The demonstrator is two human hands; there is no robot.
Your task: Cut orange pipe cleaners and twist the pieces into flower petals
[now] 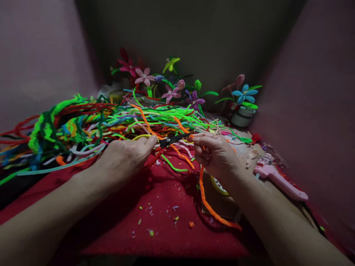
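My left hand is closed around the handles of black scissors, whose blades point right toward my other hand. My right hand pinches an orange pipe cleaner near its top end, right at the scissor tips. The orange strand hangs down and curls over the red cloth toward the lower right. Both hands hover just in front of a big heap of pipe cleaners.
The heap of coloured pipe cleaners spreads across the left and middle. Finished pipe-cleaner flowers stand at the back, a blue one in a small pot. A pink glue gun lies at the right. Small cut scraps dot the cloth.
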